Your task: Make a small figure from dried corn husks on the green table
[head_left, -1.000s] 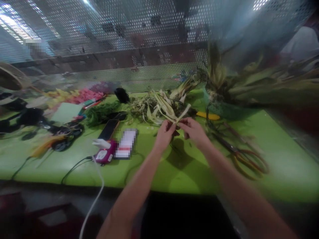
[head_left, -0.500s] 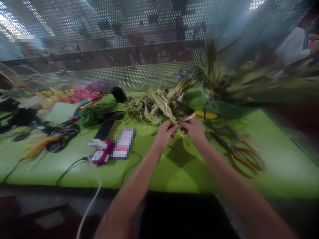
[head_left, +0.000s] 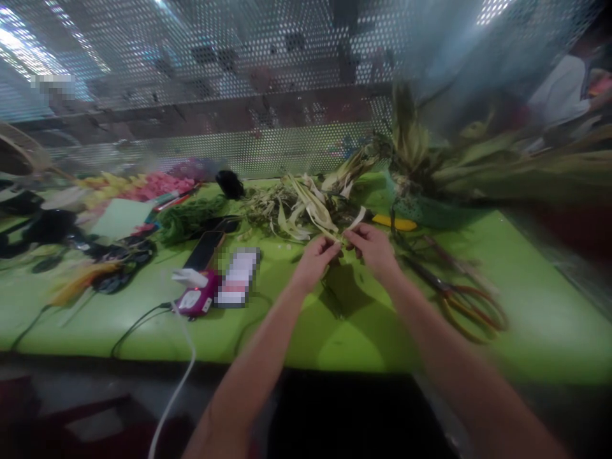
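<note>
Green table: left hand, right hand pinch leaf strip.

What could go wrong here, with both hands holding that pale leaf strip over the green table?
1. The leaf strip is pinched between the left hand and right hand at one small spot, so it might tear or slip.
2. The scissors lie close beside the right forearm, which could brush them.
3. The white cable hangs over the table's front edge near the left arm; a snag could drag the magenta device.
</note>
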The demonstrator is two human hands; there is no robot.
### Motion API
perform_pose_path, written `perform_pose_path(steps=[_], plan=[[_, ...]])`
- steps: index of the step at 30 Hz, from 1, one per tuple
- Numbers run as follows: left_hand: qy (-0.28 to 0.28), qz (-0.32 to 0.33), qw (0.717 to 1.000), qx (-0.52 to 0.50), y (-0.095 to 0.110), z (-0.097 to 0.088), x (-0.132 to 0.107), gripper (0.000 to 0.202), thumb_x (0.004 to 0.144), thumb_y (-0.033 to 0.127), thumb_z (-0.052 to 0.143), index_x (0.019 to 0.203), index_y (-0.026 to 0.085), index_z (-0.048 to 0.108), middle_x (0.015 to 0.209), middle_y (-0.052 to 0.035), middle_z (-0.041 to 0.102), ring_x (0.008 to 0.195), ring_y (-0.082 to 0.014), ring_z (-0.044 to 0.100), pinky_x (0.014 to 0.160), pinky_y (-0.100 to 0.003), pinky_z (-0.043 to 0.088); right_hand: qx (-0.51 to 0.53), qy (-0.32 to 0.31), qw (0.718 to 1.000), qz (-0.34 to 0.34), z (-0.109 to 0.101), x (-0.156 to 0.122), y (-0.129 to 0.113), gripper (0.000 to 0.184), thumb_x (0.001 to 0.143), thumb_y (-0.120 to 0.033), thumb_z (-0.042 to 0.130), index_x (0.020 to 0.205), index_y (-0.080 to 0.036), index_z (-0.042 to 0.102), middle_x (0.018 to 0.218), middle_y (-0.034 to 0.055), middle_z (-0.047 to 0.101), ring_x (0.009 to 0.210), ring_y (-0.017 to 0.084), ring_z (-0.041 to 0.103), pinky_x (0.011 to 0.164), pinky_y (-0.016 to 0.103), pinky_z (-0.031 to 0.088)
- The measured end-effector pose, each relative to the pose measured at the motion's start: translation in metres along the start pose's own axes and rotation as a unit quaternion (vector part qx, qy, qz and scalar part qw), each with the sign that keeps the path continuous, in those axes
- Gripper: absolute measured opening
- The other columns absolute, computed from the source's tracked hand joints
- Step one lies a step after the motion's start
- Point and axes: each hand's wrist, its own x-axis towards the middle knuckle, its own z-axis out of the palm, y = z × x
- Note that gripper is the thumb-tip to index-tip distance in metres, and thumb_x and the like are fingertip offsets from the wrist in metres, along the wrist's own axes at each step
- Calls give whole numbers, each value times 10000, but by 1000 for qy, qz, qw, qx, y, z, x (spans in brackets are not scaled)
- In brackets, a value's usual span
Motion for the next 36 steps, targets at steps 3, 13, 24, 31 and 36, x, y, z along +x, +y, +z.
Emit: perform_pose_path(steps=[3,13,24,31,36], plan=[[13,-13,999,-39,-1,-4,0,281,744,376,714,892,150,637,771,-15,631,650,-99,573,626,-233,453,9,-24,1000,1,1,1,2,294,695,-448,712,755,-181,606,599,-36,571,440,67,423,408,209,332],[95,-66,992,-42,0,-14,2,218,667,315,735,788,154,651,692,-8,637,554,-69,506,449,-186,271,-213,1,945,-247,0,-9,2,105,805,-245,637,884,-198,688,948,70,656,820,187,603,707,313,481],[117,-51,978,-164,-3,-10,7,319,580,281,795,798,146,605,708,22,638,627,-76,565,598,-199,428,-441,-132,792,-400,22,-20,14,218,848,-123,562,951,-243,712,1000,60,690,996,242,545,832,380,367],[110,-17,987,-113,-6,-13,5,301,634,331,775,831,145,645,748,-15,669,599,-91,550,542,-212,412,-359,-87,847,-382,16,-20,10,134,887,-201,574,903,-244,699,908,36,729,883,214,586,824,356,390],[87,6,996,19,-5,-14,6,223,701,320,723,849,160,676,762,-15,673,616,-96,545,535,-211,388,-273,22,907,-321,8,-12,6,61,834,-259,649,820,-219,694,908,54,702,904,223,588,822,357,415]])
